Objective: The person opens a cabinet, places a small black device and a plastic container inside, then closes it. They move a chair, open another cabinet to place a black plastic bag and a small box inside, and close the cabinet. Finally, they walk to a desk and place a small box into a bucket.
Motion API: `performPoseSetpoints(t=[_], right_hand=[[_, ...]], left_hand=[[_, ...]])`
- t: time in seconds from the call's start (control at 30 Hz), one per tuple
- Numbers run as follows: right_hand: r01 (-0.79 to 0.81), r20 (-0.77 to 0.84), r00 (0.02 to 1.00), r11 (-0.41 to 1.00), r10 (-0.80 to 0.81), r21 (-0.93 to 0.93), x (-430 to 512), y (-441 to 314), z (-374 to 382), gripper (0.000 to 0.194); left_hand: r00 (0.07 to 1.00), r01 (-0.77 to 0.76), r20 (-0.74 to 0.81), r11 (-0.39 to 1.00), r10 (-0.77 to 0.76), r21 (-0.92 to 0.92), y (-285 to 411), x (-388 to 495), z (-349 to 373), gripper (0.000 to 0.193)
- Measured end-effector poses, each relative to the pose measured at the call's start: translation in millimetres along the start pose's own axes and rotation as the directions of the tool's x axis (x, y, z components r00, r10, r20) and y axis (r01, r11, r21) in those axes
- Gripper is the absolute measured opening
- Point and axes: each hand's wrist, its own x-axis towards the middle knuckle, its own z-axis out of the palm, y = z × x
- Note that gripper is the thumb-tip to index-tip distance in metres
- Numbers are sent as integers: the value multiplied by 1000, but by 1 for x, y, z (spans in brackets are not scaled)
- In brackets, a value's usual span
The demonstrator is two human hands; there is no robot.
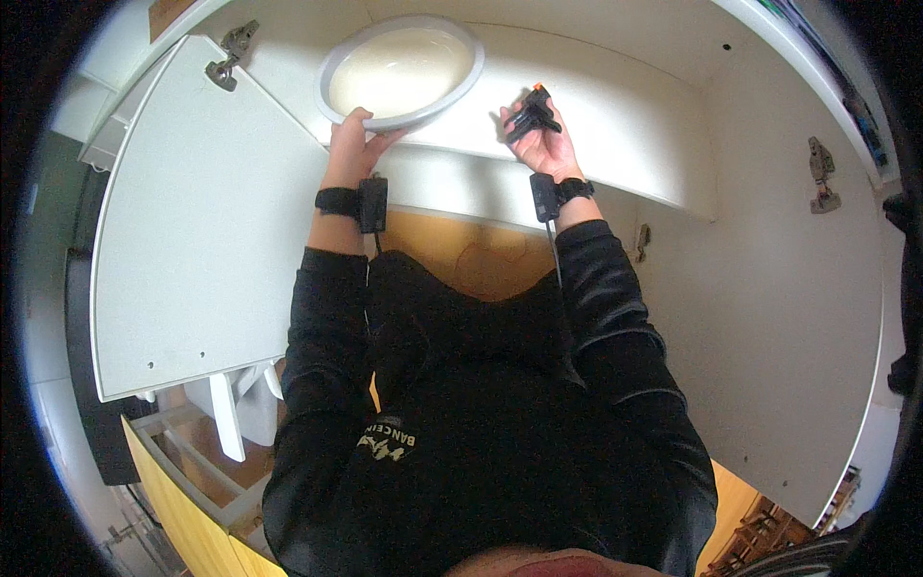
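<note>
My left hand (357,141) grips the near rim of an oval plastic basin (404,72). The thumb lies over the edge and the fingers reach underneath. Pale grey at the rim and cream inside, the basin tilts towards me over the white cabinet shelf (591,119). A black spring clamp (532,119) with an orange tip rests in my right hand (546,148), palm up, over the front part of the same shelf. The fingers curl around the clamp and are partly hidden by it. Whether the basin touches the shelf, I cannot tell.
White cabinet doors stand swung out at the left (202,216) and right (764,303), with metal hinges (229,54). A pale wooden piece of furniture (180,498) with an open frame is at lower left. Black devices with cables are strapped to both wrists.
</note>
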Motion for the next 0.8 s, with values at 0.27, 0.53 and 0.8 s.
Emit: performPoseSetpoints(t=[0.27, 0.53, 0.8], right_hand=[[-59, 62, 996, 998, 60, -10, -7, -3, 2, 49], [-5, 142, 990, 999, 13, -54, -10, 2, 3, 51], [-31, 118, 992, 999, 33, -19, -5, -1, -3, 49]], left_hand=[[953, 188, -154, 906, -262, -378, 19, 69, 25, 57], [954, -23, -293, 964, -57, -263, 6, 121, 23, 71], [922, -127, -382, 981, 62, -146, 5, 136, 34, 58]])
